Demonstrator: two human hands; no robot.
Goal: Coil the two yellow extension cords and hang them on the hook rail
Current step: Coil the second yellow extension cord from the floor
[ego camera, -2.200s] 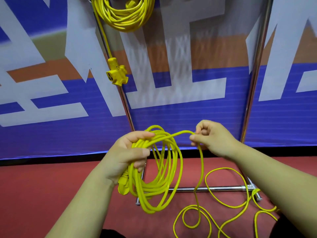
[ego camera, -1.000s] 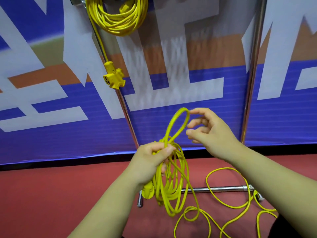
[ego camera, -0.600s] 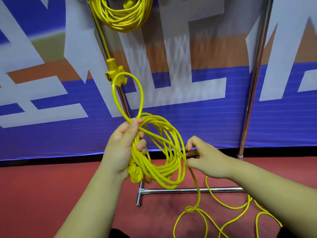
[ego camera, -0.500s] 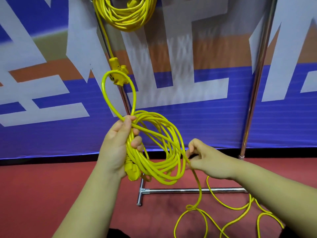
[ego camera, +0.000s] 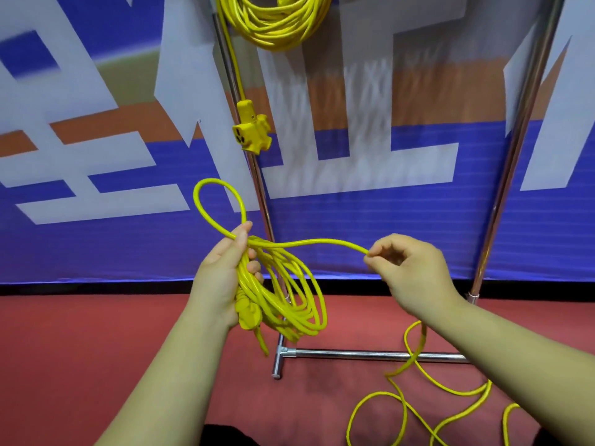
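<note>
Blue-and-white banner (ego camera: pixel 80 239) backs a chrome rack (ego camera: pixel 370 355) on red floor (ego camera: pixel 80 349), where the left hand (ego camera: pixel 222 278) clutches the half-wound yellow cord coil (ego camera: pixel 299 304), a hung coil (ego camera: pixel 273 24) overhead is cropped, and the right hand (ego camera: pixel 412 272) pinches the strand whose slack (ego camera: pixel 423 338) trails off-frame.

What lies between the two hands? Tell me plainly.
A single span of yellow cord, running from the coil gripped in the left hand to the pinching right hand. It shows in the head view.

Single head cam, wide-angle, looks fwd & down; left hand (ego camera: pixel 222 284) & right hand (ego camera: pixel 415 272) close below, banner (ego camera: pixel 354 214) straight ahead.
</note>
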